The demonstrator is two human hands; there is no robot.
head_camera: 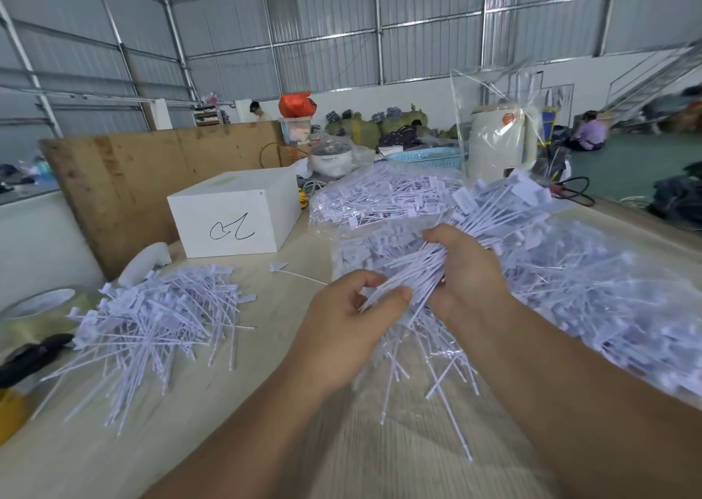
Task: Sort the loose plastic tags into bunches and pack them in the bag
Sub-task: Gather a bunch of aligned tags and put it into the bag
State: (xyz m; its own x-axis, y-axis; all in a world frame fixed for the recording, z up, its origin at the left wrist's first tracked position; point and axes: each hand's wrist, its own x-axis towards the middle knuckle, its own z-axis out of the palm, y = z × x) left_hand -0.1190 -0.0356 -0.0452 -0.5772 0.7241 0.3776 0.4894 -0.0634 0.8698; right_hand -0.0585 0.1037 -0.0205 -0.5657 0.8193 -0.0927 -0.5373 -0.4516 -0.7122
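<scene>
Meanwhile, right hand [465, 270] grips a tag bunch [490, 225] | left hand [342, 327] pinches its tails | tag-filled clear bags [607, 308] beyond and right | loose pile [152, 320] left

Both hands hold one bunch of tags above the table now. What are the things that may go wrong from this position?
1. The bunch of tags fans out below the left hand and right hand; some thin tails may slip out and fall.
2. Fallen tags could mix with the packed bags beneath, or catch on them.
3. The loose pile reaches toward the table edge, so a careless sweep may push tags off.
</scene>
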